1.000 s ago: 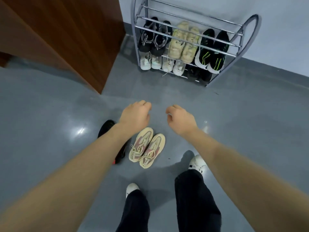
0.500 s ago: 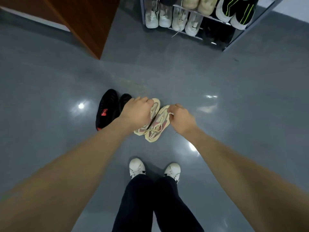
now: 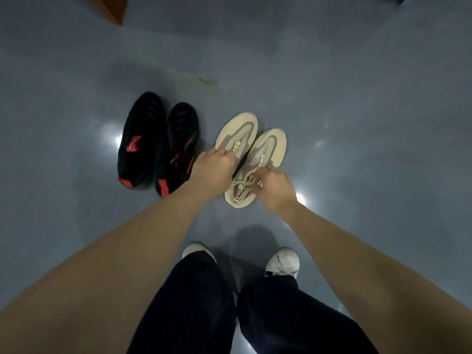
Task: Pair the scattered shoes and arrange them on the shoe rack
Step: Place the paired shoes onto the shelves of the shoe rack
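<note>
Two beige mesh shoes lie side by side on the grey floor, toes pointing away from me. My left hand [image 3: 213,167] grips the left beige shoe [image 3: 238,131] at its opening, fingers curled into it. My right hand [image 3: 274,186] pinches the right beige shoe [image 3: 269,149] near its laces and tongue. Whether the shoes are off the floor cannot be told. A pair of black shoes with red marks [image 3: 158,141] stands just left of my left hand. The shoe rack is out of view.
A corner of the brown wooden cabinet [image 3: 109,8] shows at the top left. My own feet in white shoes [image 3: 282,261] and dark trousers stand just below the beige pair. Grey floor [image 3: 357,98] lies all around.
The view tipped down, so the rack left the frame. Both hands dropped from mid-air onto the beige shoes and closed on them.
</note>
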Action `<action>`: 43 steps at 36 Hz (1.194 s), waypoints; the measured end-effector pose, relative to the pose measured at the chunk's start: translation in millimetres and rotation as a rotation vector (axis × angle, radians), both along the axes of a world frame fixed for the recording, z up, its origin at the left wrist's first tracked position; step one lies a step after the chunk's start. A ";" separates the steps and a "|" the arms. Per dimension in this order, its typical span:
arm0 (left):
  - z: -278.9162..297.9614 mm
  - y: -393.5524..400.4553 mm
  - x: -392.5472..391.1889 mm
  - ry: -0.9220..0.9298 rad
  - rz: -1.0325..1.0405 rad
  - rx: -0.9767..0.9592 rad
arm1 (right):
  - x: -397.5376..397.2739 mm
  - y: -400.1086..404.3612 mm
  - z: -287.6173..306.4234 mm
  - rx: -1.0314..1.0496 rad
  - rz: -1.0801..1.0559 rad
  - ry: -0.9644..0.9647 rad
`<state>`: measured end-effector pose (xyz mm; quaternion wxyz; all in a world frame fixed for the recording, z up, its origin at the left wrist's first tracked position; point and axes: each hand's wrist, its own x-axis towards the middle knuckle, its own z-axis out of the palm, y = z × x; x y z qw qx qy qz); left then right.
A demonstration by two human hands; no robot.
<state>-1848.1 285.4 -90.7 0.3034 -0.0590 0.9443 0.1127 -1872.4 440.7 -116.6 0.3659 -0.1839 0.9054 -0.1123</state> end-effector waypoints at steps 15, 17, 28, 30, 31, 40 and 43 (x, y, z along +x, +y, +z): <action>-89.4 2.1 19.9 0.014 -0.124 -0.083 | 28.0 -16.9 -80.1 0.028 0.179 0.046; -79.4 1.5 17.9 -0.012 -0.131 -0.056 | 27.5 -13.8 -69.4 -0.015 0.178 0.068; 13.3 6.1 7.6 0.004 -0.086 -0.106 | 10.2 4.7 38.6 0.012 0.225 0.105; 29.9 5.1 4.4 0.031 -0.091 -0.076 | 8.9 7.1 51.6 0.072 0.313 0.165; 38.7 4.9 3.5 0.053 -0.102 -0.062 | 8.5 8.1 58.3 0.086 0.353 0.203; 132.0 17.7 -2.4 0.054 -0.052 0.158 | -4.1 17.3 128.7 0.070 0.332 0.449; 165.1 18.7 -6.7 0.021 -0.140 0.116 | -13.5 22.0 155.3 0.043 0.318 0.489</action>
